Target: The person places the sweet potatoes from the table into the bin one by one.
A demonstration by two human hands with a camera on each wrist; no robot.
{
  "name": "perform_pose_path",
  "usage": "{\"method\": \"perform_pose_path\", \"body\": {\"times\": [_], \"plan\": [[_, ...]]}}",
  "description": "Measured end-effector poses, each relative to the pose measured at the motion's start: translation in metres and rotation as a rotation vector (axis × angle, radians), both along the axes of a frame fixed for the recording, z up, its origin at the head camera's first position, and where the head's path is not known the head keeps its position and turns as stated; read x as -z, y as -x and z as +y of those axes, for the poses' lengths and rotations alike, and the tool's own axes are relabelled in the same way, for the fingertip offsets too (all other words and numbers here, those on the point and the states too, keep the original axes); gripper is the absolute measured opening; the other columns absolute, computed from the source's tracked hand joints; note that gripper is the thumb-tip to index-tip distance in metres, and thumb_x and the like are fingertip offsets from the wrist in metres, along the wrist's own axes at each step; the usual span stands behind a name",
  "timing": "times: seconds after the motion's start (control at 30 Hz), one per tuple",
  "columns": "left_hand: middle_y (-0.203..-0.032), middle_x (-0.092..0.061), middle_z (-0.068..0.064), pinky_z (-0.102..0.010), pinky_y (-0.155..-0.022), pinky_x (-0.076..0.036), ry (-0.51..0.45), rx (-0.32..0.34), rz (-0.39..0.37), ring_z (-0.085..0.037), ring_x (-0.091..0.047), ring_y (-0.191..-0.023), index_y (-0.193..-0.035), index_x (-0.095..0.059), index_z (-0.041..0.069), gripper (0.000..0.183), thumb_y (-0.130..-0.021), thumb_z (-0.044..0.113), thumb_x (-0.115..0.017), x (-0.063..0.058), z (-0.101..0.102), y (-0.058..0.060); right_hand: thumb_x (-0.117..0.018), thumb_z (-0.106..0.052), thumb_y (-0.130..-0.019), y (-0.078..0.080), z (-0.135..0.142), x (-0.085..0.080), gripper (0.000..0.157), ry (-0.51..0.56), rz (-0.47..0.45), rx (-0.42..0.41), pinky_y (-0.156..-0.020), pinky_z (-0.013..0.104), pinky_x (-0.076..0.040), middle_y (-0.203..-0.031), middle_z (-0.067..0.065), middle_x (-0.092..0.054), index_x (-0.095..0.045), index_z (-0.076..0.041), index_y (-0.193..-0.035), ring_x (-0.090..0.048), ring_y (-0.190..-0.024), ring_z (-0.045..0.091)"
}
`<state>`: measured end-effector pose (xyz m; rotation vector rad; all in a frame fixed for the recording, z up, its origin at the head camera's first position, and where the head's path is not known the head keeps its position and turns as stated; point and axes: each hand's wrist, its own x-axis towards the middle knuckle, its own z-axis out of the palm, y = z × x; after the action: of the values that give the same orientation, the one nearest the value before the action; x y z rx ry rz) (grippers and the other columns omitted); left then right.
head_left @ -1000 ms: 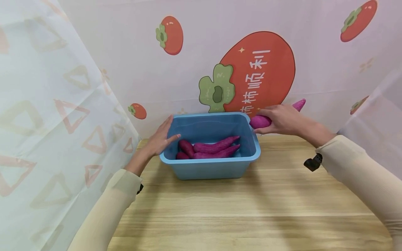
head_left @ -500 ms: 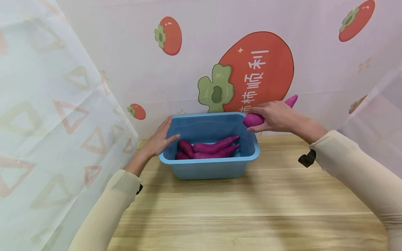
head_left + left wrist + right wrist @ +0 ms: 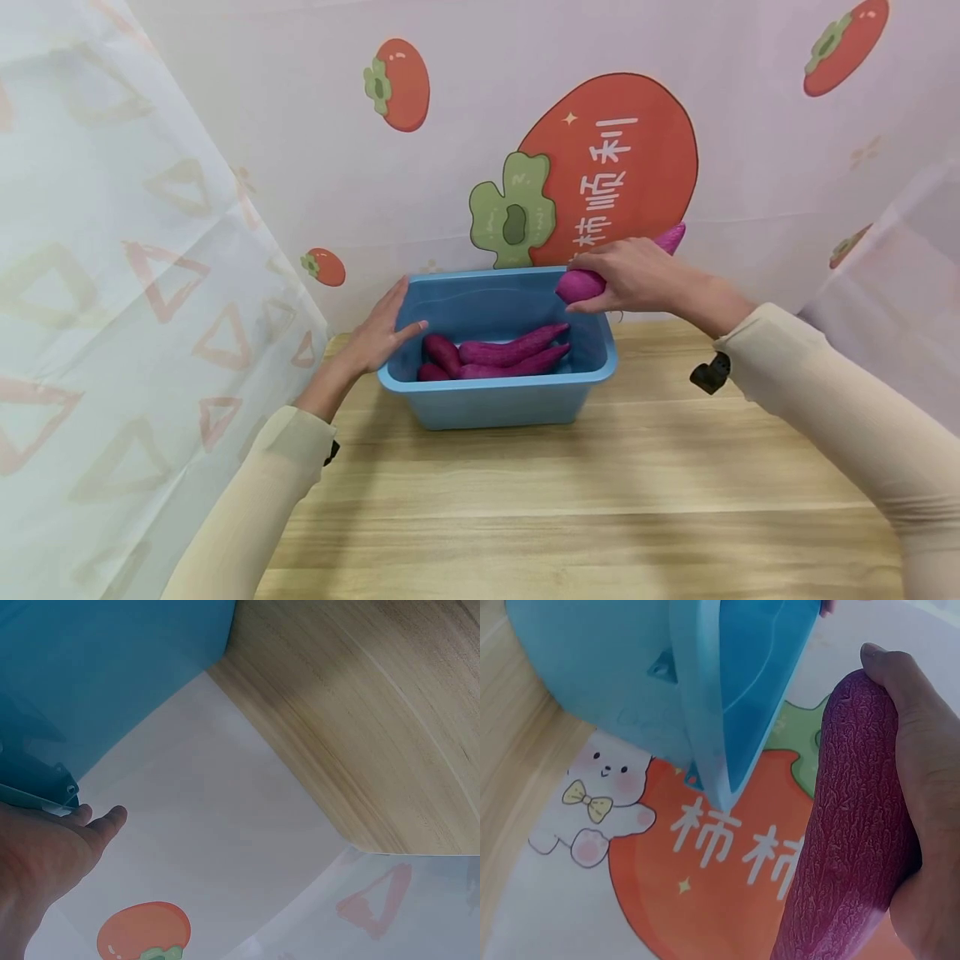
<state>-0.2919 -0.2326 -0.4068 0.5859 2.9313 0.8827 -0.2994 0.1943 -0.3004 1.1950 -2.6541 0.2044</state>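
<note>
A light blue plastic bin [image 3: 495, 407] stands on the table, with several purple sweet potatoes [image 3: 517, 348] lying on its floor. Over the bin's right rim, my right hand [image 3: 636, 271] grips another long purple sweet potato [image 3: 847, 802] from above. Its rounded end sticks out on the left and its pointed tip on the right. My left hand [image 3: 377, 337] rests on the bin's left rim, fingers straight and thumb over the inside. In the left wrist view only part of that hand [image 3: 49, 859] shows at the bin's edge.
A wood-grain table [image 3: 525, 517] extends in front of the bin. Behind it hangs a white cloth [image 3: 285, 100] printed with red persimmons, close to the bin's back. Another patterned cloth [image 3: 97, 275] stands along the left side.
The right hand has moved left with its sweet potato, from beside the bin to over its right rim. The left hand stays on the left rim.
</note>
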Motion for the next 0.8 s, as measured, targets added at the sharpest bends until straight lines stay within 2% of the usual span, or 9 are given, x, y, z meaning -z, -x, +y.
{"method": "perform_pose_path", "body": {"times": [0.27, 0.8], "plan": [[-0.179, 0.001, -0.011, -0.065, -0.129, -0.011, 0.002, -0.005, -0.007, -0.036, -0.003, -0.165, -0.171, 0.003, 0.010, 0.092, -0.107, 0.047, -0.053, 0.000, 0.000, 0.000, -0.088, -0.057, -0.079, 0.000, -0.014, -0.001, 0.061, -0.002, -0.028, -0.009, -0.066, 0.033, -0.058, -0.101, 0.002, -0.077, -0.076, -0.014, -0.121, -0.071, -0.080, 0.018], [-0.179, 0.001, -0.012, -0.066, -0.129, -0.010, 0.002, 0.000, -0.002, -0.037, -0.002, -0.165, -0.171, 0.003, 0.009, 0.092, -0.108, 0.047, -0.052, -0.001, 0.000, -0.002, -0.086, -0.061, -0.080, -0.005, -0.043, 0.001, 0.064, -0.013, -0.073, 0.030, -0.065, 0.034, -0.057, -0.098, 0.002, -0.078, -0.076, -0.013, -0.122, -0.069, -0.079, 0.018]]}}
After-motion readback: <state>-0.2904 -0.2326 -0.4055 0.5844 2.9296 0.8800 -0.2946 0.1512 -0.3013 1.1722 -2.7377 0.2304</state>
